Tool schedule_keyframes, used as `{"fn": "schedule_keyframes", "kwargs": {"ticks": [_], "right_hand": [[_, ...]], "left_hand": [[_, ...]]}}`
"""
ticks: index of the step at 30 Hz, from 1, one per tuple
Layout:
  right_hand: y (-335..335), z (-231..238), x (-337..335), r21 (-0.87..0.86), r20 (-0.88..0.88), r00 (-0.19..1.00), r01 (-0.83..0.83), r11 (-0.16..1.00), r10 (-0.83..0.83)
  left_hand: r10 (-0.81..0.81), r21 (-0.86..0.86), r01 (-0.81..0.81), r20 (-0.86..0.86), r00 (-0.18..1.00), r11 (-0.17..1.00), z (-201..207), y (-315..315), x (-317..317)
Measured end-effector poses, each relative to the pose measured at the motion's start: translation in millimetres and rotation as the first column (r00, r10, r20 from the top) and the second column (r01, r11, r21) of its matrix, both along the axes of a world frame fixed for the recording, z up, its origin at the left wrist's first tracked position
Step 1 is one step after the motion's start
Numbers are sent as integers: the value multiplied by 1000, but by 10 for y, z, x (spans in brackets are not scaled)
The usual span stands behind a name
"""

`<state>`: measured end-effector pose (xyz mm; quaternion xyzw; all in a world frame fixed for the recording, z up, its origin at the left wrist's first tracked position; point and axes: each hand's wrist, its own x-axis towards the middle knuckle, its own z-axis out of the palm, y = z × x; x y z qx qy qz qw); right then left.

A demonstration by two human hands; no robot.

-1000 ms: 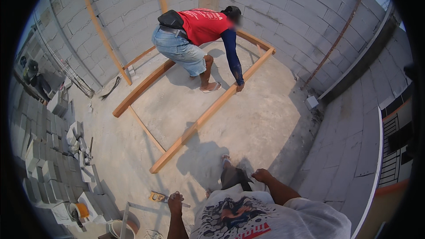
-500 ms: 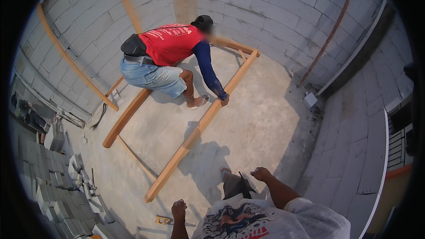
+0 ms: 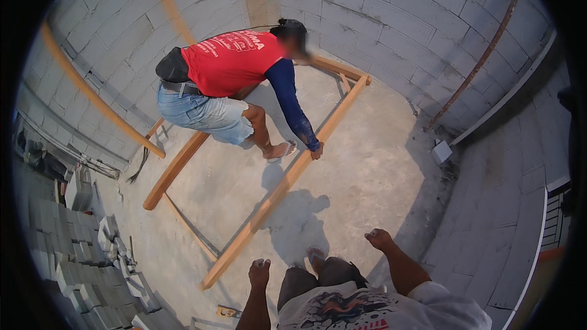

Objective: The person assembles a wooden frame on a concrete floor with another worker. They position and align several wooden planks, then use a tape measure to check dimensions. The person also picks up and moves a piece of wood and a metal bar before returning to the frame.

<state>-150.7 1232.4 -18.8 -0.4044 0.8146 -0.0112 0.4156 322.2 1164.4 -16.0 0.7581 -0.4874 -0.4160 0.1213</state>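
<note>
My left hand (image 3: 259, 273) is curled into a fist beside the near end of a long wooden beam (image 3: 269, 206), apart from it. Over the concrete floor, my right hand (image 3: 380, 239) has its fingers curled too, touching nothing. Neither fist shows anything held. A co-worker in a red shirt (image 3: 231, 64) bends over the beam. One hand of that person (image 3: 317, 151) rests on it around its middle. The beam is one long side of a wooden frame on the floor; a second beam (image 3: 177, 170) runs along the other side, with a thin strip (image 3: 189, 226) joining them at the near end.
Grey block walls (image 3: 391, 24) surround the floor. Stacked blocks (image 3: 79, 275) stand at the lower left. A yellow-handled tool (image 3: 226, 311) lies near my left forearm. Wooden posts (image 3: 101, 101) lean at the left, a rusty pole (image 3: 477, 64) at the right, near a white block (image 3: 441, 151).
My view has shifted slightly, and both my hands sit further right in it. The left one is higher; both my knees now show. The co-worker still bends with a hand on the beam.
</note>
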Motion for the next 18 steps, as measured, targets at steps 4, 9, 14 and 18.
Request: {"fn": "schedule_keyframes", "kwargs": {"ticks": [4,9,14,18], "right_hand": [[123,-33,90,123,78,992,-109,986,100],[153,80,135,178,46,997,59,982,-68],[239,-139,77,31,-43,974,222,975,-221],[217,-351,-44,61,-206,878,-430,901,432]], "left_hand": [[-16,26,17,-31,999,1000,-17,-49,-94],[-124,107,121,27,992,987,-102,-359,-105],[-253,75,246,102,962,966,-323,-985,-71],[8,-77,-8,5,1000,997,-202,-1441,-69]]}}
